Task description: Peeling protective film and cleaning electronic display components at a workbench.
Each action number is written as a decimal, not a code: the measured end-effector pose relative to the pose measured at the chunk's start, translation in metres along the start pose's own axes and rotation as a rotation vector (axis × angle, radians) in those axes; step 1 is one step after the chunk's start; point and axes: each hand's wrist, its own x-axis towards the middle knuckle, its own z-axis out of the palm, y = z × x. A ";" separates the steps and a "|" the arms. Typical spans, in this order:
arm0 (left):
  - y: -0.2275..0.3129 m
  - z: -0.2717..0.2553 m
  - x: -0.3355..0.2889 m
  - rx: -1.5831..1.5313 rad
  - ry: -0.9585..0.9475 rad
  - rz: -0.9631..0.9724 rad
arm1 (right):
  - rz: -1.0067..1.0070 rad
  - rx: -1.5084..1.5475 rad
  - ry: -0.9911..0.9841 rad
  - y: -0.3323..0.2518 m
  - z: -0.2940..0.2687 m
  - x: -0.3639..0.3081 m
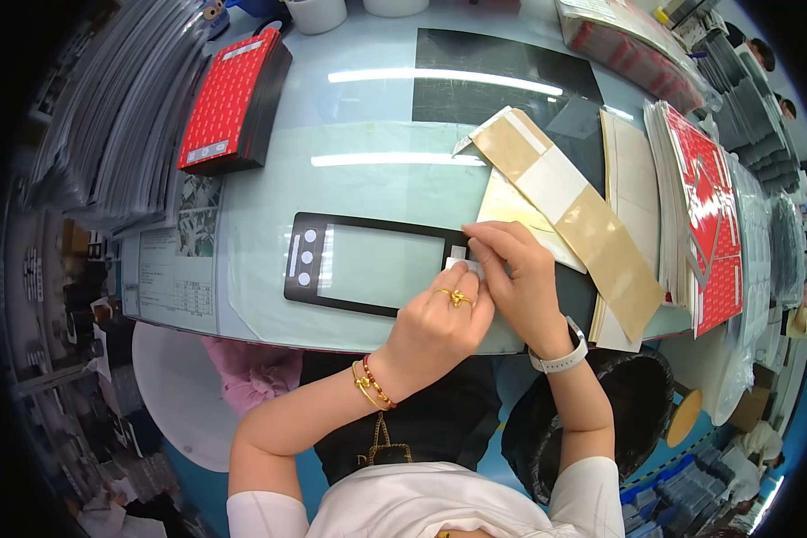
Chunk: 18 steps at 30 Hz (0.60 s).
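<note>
A flat black-bordered panel (359, 307) lies on the table, with a large clear window and three pale circles at its left end. Both hands meet over its right end. The curled fingers of my left hand (444, 318) are closed at a small white piece (458, 253) there. Beside them, my right hand (520, 273) has its thumb and bent fingers drawn together by the panel's upper right corner. What lies between the right fingertips is hidden or too small to name. My hands cover the panel's lower right corner.
Brown-and-white strips (592, 229) lie close on the right, over a yellowish sheet. Farther right stand red-and-white packs (717, 215). A stack with a red top (233, 103) sits at the back left, near many clear sleeves (121, 117). Below the table edge is a black-lined bin (632, 403).
</note>
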 end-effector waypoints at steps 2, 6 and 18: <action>-0.003 0.004 0.005 0.036 0.036 0.023 | 0.000 -0.042 0.036 -0.001 -0.002 0.001; -0.011 0.001 0.019 -0.029 -0.021 -0.040 | 0.100 0.191 0.101 0.005 -0.003 0.002; -0.123 -0.103 -0.034 0.040 0.134 -0.412 | 0.153 0.579 0.352 0.009 -0.012 -0.001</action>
